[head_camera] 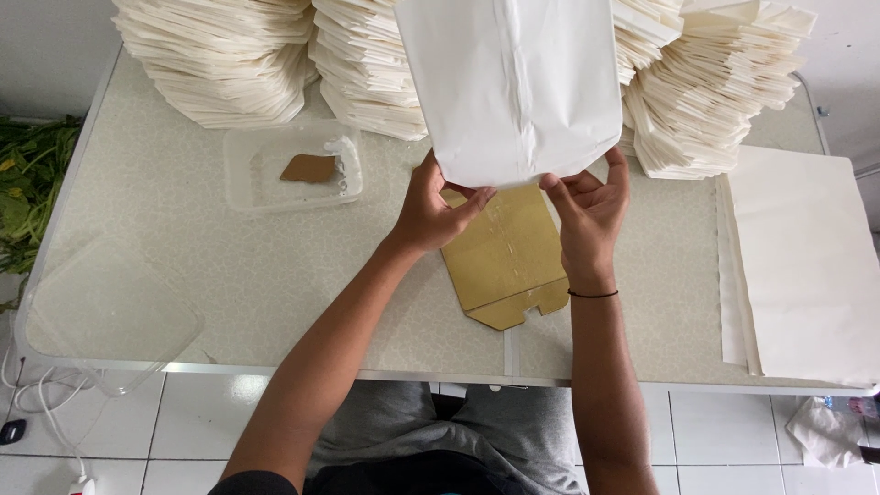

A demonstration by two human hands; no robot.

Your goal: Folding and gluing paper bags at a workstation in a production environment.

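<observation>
My left hand (433, 213) and my right hand (587, 203) both pinch the lower edge of a white paper bag (513, 82), lifted upright above the table. A seam runs down the bag's middle. Under my hands a gold cardboard template (504, 261) lies flat on the table, partly hidden by my fingers. A thin dark band circles my right wrist.
Tall stacks of folded white paper bags (229, 55) line the table's far edge. A clear plastic tray (293, 167) holds a brown piece and white paste. Flat white sheets (807, 266) lie at the right. A clear lid (101, 312) overhangs the left front edge. Green leaves (27, 174) lie on the floor.
</observation>
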